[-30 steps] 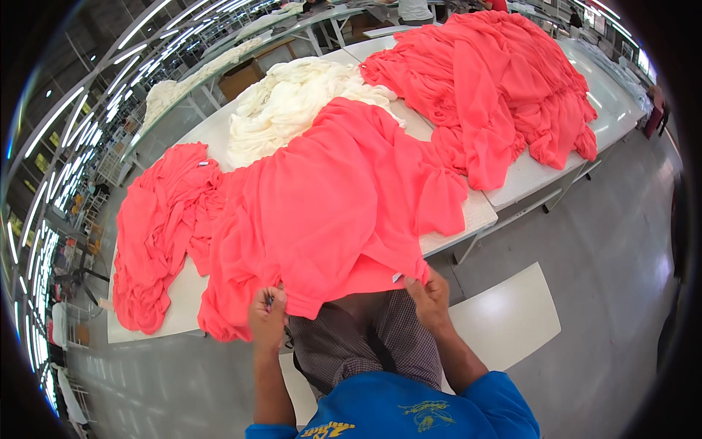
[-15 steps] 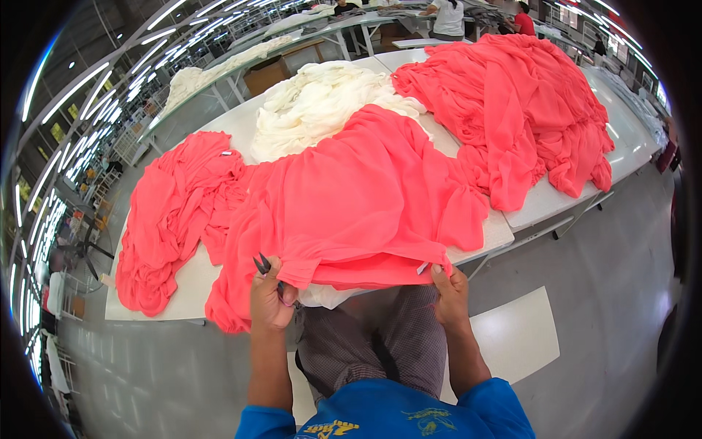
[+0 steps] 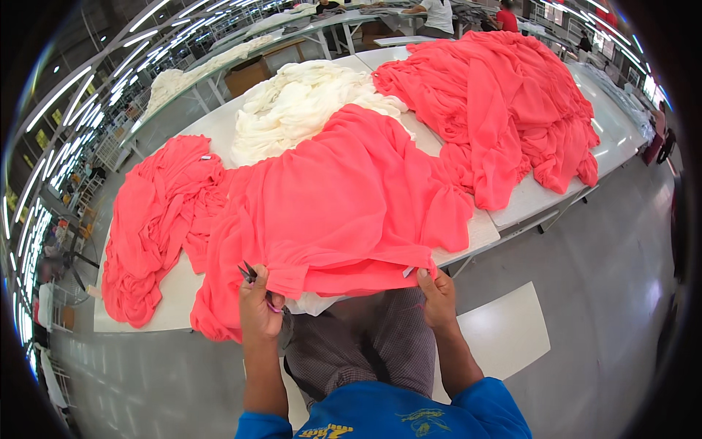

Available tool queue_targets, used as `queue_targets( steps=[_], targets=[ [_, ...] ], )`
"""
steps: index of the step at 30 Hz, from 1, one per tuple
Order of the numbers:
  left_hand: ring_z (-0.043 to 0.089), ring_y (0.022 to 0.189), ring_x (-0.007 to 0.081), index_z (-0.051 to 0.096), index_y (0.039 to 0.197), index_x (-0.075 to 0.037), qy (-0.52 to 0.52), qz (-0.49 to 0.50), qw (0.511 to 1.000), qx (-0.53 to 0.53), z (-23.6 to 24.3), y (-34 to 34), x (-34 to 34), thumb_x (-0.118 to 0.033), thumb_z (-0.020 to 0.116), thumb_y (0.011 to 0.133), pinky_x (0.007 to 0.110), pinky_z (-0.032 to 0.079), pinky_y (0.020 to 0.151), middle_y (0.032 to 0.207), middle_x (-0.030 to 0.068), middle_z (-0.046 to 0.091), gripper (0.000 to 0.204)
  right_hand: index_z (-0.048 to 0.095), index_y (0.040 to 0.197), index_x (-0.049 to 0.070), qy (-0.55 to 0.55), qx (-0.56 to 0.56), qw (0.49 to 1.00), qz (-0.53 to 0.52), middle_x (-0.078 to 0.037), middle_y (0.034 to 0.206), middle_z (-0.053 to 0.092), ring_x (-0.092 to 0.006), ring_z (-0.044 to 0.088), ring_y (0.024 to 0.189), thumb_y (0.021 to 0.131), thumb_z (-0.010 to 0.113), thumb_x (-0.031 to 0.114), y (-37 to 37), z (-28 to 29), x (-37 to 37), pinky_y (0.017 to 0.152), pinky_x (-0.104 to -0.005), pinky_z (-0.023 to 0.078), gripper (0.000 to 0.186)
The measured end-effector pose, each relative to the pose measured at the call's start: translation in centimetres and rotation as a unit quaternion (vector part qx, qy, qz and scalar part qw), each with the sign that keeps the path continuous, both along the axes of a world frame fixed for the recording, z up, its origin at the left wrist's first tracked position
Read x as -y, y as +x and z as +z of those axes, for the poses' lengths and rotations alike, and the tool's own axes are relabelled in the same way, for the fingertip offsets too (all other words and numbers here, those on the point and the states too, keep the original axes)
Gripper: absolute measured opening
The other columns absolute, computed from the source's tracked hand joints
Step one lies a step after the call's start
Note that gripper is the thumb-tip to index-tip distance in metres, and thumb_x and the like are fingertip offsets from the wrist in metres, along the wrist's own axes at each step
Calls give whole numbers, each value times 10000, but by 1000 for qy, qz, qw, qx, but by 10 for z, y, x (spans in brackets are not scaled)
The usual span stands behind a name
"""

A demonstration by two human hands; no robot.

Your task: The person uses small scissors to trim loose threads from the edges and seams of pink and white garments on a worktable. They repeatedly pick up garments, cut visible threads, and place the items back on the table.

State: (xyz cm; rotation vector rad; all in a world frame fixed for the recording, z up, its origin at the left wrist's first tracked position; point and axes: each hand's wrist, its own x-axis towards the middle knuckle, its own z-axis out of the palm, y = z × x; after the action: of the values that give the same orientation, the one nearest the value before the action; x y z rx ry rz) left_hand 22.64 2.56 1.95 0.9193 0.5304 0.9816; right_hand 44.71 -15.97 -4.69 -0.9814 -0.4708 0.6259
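A coral-pink garment (image 3: 322,201) of thin, gathered fabric is spread over the near edge of the white table, its hem drawn toward me. My left hand (image 3: 260,306) is closed at the hem's left end. It also holds small scissors (image 3: 249,274), dark blades pointing up and away and part of a purple handle showing below. At the right end of the hem my right hand (image 3: 439,298) pinches the cloth between thumb and fingers. Close to that thumb a small white label (image 3: 408,271) shows. White cloth (image 3: 311,304) hangs below the hem between my hands.
A coral pile (image 3: 157,234) lies left and a bigger coral pile (image 3: 504,110) at the far right. Cream fabric (image 3: 300,106) is heaped behind the garment. The white table (image 3: 526,208) has its edge before me. A pale sheet (image 3: 508,329) lies on the floor; people work beyond.
The whole view has shifted slightly, so the table and piles sit further left. Both hands keep their hold on the hem, which looks a little less open between them.
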Motion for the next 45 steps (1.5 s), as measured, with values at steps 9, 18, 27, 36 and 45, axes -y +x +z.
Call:
queue_targets(
  steps=[9,18,27,36,45],
  targets=[
    [438,484,49,543,974,-7,34,37,988,-149,16,16,52,-229,614,923,193,337,433,633,-26,477,239,581,1149,-7,-98,43,987,119,-34,1008,606,-96,549,928,999,459,191,-24,-36,21,818,-255,445,277],
    [510,576,100,592,835,-26,325,-99,908,-244,-39,16,112,-82,661,853,242,412,524,734,56,567,91,498,1265,-27,-76,168,958,219,-97,1234,570,-151,550,1111,981,495,201,-52,-54,20,915,-276,453,364],
    [512,621,95,583,828,-22,250,-74,939,-224,-67,-36,95,-45,660,834,244,418,556,845,68,576,81,652,1039,-16,-104,244,838,477,-93,945,679,-155,647,905,864,677,160,34,59,30,768,-289,508,250],
    [520,590,60,561,811,-18,186,-82,954,-221,-73,-41,97,-60,647,862,200,418,524,851,42,562,109,646,1030,58,-171,553,815,-15,-96,872,551,-253,570,814,879,592,141,67,37,-137,720,-324,464,181],
    [509,582,48,562,804,-28,120,-93,952,-267,-96,-51,94,-81,650,869,198,403,523,787,18,550,121,667,1018,100,-180,559,809,-18,-62,887,585,-224,598,855,844,626,166,87,-3,-155,743,-321,481,191]
  ],
)
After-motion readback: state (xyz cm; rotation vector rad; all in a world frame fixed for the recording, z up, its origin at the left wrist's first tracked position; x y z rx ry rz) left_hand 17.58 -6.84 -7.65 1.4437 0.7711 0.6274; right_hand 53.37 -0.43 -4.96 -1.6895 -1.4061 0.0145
